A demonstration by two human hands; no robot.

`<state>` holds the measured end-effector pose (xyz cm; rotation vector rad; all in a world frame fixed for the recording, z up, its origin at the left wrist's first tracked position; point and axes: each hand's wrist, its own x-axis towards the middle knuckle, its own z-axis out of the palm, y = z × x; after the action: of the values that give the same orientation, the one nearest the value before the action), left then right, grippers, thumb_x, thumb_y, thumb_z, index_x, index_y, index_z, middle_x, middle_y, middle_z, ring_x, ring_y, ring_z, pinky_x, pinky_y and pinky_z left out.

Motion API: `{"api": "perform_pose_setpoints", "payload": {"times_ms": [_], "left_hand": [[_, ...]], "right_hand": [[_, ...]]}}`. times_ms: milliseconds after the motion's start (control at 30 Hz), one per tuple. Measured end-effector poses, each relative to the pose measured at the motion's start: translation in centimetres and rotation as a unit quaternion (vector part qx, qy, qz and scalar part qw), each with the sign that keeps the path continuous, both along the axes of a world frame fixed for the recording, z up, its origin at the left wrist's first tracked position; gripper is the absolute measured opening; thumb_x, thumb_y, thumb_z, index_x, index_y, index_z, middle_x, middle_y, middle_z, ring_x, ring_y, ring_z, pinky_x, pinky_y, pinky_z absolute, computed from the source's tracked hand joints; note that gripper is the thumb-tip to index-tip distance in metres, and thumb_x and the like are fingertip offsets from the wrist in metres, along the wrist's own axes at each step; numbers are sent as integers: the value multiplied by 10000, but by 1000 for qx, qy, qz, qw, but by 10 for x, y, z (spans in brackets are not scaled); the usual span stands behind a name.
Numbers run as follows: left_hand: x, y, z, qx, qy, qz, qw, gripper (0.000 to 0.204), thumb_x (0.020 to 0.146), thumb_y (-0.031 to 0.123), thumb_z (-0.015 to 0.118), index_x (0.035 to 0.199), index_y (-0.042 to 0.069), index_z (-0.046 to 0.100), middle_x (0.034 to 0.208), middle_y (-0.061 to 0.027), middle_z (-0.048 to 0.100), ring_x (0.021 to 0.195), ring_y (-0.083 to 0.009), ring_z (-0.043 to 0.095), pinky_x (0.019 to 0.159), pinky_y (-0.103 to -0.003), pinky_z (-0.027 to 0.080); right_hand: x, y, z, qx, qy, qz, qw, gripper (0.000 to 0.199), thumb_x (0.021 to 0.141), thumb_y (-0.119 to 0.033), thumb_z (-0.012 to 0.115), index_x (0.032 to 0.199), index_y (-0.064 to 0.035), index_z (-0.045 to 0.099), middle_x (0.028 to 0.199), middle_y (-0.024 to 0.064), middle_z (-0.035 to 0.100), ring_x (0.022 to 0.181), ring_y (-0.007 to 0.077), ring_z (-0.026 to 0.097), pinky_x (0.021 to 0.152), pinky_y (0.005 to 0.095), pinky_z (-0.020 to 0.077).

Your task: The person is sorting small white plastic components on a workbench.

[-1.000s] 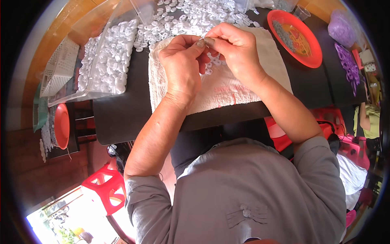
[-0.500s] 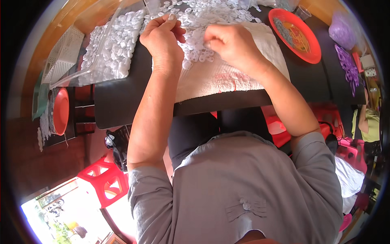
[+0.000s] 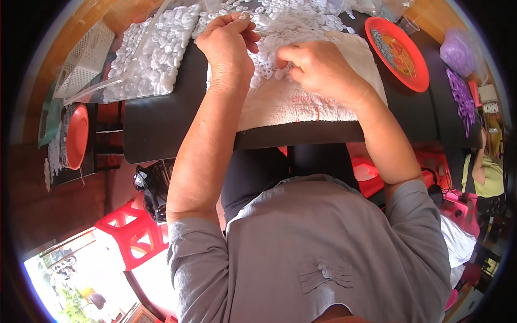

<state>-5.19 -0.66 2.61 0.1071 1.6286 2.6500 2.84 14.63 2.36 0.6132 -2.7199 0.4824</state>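
Observation:
Many small white oval ring-like pieces (image 3: 293,20) lie heaped at the far side of the table, spilling onto a cream towel (image 3: 291,110). My left hand (image 3: 229,46) is raised at the heap's left, thumb and fingers closed in a pinch. Whatever is between those fingertips is too small to make out. On the towel, my right hand (image 3: 320,67) is turned palm down with curled fingers at the near edge of the heap. Its fingertips meet loose white pieces, and the hand partly hides what they grip.
A clear box (image 3: 97,96) full of white pieces (image 3: 156,54) stands left on the black table (image 3: 161,134), beside a white perforated basket (image 3: 86,59). An orange-red plate (image 3: 417,79) with small grey pieces, and purple bundles (image 3: 458,54), are at right. A person in yellow-green (image 3: 490,175) is far right.
My right hand has come down and slightly right, onto the near pieces on the towel. My left hand keeps its pinch; the whole view has shifted slightly.

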Motion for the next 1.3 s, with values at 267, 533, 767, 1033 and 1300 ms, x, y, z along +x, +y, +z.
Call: {"api": "perform_pose_setpoints", "payload": {"times_ms": [267,533,767,1033,1300], "left_hand": [[0,0,1,19,-4,5,1000,53,839,-10,597,838,-63,596,686,-116,613,512,-177,553,425,-291,402],[3,-1,3,-6,-13,4,1000,73,866,5,598,889,-64,606,731,-119,616,569,-196,562,483,-309,405],[-3,3,-1,13,-4,5,1000,55,827,-19,593,847,-69,603,684,-122,611,512,-190,559,421,-296,400],[1,-1,0,7,-27,1,1000,67,839,-3,622,867,-62,610,692,-114,610,509,-184,555,418,-292,390],[2,5,2,2,-26,-13,1000,64,856,1,595,887,-54,601,709,-108,608,536,-178,554,435,-287,394]], "right_hand": [[-5,6,-2,-11,77,7,997,107,745,-42,594,835,-79,637,822,76,660,713,305,633,618,402,490],[4,-15,-1,95,48,13,994,89,714,-43,600,774,-86,649,705,95,614,685,305,641,602,430,492],[2,-5,2,-109,-18,32,993,53,803,-83,637,813,-31,636,666,79,608,573,236,580,539,348,441],[-11,32,25,-689,-251,-27,680,137,872,-108,665,875,18,611,705,67,592,582,171,562,466,210,356],[-7,37,30,-703,-234,-28,671,158,878,-126,665,877,29,635,688,71,597,579,190,600,465,216,388]]}}
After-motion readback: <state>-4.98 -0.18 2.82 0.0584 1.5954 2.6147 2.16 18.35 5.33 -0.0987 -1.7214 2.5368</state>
